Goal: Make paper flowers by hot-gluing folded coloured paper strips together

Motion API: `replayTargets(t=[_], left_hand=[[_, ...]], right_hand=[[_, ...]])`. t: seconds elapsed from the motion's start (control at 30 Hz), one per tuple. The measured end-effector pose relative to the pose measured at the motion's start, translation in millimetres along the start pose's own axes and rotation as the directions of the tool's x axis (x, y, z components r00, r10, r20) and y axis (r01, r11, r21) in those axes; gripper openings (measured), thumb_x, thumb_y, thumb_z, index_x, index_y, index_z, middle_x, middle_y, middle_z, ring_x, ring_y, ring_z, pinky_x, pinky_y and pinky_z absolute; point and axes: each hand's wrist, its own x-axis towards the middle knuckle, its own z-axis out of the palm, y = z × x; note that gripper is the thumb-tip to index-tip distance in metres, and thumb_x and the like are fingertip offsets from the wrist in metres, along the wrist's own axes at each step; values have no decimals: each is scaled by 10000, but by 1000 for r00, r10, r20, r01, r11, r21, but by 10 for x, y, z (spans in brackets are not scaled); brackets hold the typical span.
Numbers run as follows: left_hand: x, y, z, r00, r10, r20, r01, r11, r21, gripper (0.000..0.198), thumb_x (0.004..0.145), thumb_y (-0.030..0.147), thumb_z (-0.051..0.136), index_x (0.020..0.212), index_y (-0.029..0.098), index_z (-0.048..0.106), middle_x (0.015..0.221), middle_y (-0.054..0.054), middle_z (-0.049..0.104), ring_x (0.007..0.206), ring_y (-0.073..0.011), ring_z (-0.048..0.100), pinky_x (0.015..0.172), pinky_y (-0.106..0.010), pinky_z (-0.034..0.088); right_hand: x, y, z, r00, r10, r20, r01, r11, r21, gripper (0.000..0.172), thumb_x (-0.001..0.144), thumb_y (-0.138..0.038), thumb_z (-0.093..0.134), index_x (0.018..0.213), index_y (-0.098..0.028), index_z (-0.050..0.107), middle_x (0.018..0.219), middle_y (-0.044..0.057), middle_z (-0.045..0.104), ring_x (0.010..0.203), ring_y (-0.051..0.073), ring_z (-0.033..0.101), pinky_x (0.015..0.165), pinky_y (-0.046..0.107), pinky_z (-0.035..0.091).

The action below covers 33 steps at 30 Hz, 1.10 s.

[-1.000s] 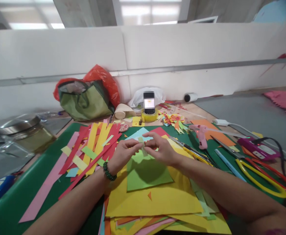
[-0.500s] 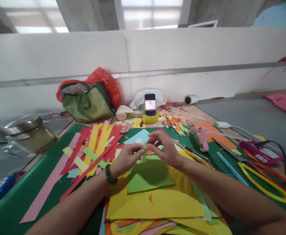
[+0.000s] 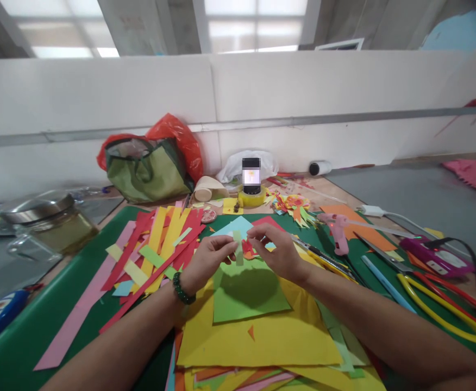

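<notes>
My left hand (image 3: 215, 255) pinches a narrow pale green paper strip (image 3: 238, 251) between thumb and fingertips. The strip stands upright above a green paper sheet (image 3: 246, 298). Close to its right side is my right hand (image 3: 276, 250), its fingers curved and thumb apart, apparently not touching the strip. Small red paper pieces (image 3: 249, 250) show between the hands; whether they lie on the sheets below, I cannot tell. Under the green sheet lies a larger yellow sheet (image 3: 258, 347), with a small orange scrap on it.
Coloured paper strips (image 3: 156, 244) lie to the left. A pink glue gun (image 3: 338, 233), a cutter knife (image 3: 323, 258) and scissors (image 3: 409, 271) are on the right. A glass jar (image 3: 54, 222) stands far left. Behind are a phone (image 3: 251, 176), yellow tape (image 3: 252, 196) and a green bag (image 3: 150, 171).
My right fingertips have moved slightly away from the strip. The strip now shows more fully, upright in my left hand, and red paper is visible between the hands.
</notes>
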Motion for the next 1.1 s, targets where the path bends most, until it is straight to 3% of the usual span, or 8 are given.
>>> replayTargets(t=[0.3, 0.6, 0.83, 1.0, 1.1], left_hand=[[-1, -11, -27, 998, -55, 2, 55, 996, -72, 364, 669, 525, 700, 660, 164, 651, 612, -25, 626, 609, -135, 583, 594, -242, 453], [-5, -1, -26, 998, -62, -20, 60, 996, -66, 355, 657, 519, 700, 650, 169, 644, 623, -30, 634, 631, -150, 593, 609, -257, 451], [56, -19, -121, 989, -22, -149, 7, 995, -102, 350, 628, 508, 730, 668, 171, 644, 615, -4, 610, 597, -122, 551, 582, -238, 434], [118, -40, -205, 979, -27, -200, 10, 996, -87, 406, 594, 544, 744, 675, 162, 632, 647, -1, 617, 604, -111, 535, 572, -224, 427], [154, -65, -280, 970, -3, -242, -9, 999, -46, 424, 613, 564, 724, 686, 159, 622, 663, -5, 624, 606, -112, 532, 572, -225, 427]], right_hand=[[2, 28, -5, 966, -215, 143, 228, 971, -78, 211, 873, -103, 522, 982, -233, 646, 899, 63, 624, 805, 148, 631, 682, 253, 539], [-1, 30, -17, 950, -240, 199, 256, 965, -62, 225, 841, -71, 513, 917, -228, 655, 839, 51, 629, 742, 138, 620, 622, 232, 519], [51, -20, -117, 987, -159, 32, 162, 975, -154, 147, 894, -146, 505, 934, -223, 625, 818, 47, 651, 672, 130, 609, 581, 237, 511], [4, 47, -49, 950, -226, 217, 265, 950, -167, 154, 874, -118, 498, 914, -210, 614, 766, 44, 689, 635, 136, 622, 577, 235, 487], [-34, 64, 1, 926, -275, 258, 325, 929, -176, 160, 860, -104, 508, 926, -207, 610, 803, 53, 720, 658, 148, 649, 577, 237, 481]])
